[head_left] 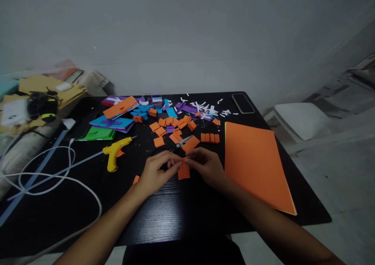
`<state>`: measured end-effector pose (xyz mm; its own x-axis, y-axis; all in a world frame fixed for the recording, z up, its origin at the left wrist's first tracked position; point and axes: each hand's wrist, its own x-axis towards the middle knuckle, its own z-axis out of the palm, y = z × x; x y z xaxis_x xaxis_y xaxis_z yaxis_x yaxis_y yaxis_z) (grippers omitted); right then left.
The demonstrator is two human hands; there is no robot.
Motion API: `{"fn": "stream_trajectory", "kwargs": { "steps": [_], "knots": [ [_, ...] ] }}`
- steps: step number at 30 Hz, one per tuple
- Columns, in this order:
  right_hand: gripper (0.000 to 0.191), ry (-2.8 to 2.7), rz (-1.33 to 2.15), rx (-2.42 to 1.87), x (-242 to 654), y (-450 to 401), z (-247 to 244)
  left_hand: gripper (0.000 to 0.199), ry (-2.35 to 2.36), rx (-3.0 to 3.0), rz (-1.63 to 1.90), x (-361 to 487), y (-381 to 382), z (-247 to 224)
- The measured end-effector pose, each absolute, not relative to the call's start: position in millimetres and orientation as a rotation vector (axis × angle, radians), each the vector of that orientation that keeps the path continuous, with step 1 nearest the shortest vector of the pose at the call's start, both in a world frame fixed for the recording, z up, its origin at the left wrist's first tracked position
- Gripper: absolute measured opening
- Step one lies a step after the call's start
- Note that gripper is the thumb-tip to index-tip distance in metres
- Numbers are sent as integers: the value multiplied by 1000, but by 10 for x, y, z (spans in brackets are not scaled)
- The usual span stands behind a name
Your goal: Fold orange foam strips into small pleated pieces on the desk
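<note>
Two hands are pinching a small orange paper piece (184, 170) over the black table (164, 214): left hand (156, 173) and right hand (206, 167) fingertips closing on its top edge, near grey-bladed scissors (182, 142).

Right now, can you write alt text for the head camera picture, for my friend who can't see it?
Two hands, left hand and right hand, pinch a small orange paper together over a black table. Behind them lie scissors, many small orange pieces, and a yellow glue gun to the left. A big orange sheet lies to the right.
</note>
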<state>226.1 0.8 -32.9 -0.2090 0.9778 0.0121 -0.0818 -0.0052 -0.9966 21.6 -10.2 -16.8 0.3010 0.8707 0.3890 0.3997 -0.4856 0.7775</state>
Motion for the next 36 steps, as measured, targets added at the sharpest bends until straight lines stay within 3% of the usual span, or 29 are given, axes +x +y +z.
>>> {"fn": "stream_trajectory", "kwargs": {
  "steps": [36],
  "knots": [
    [20, -1478, 1359, -1050, 2274, 13, -335, 12, 1112, 1986, 1173, 229, -102, -179]
  ]
}}
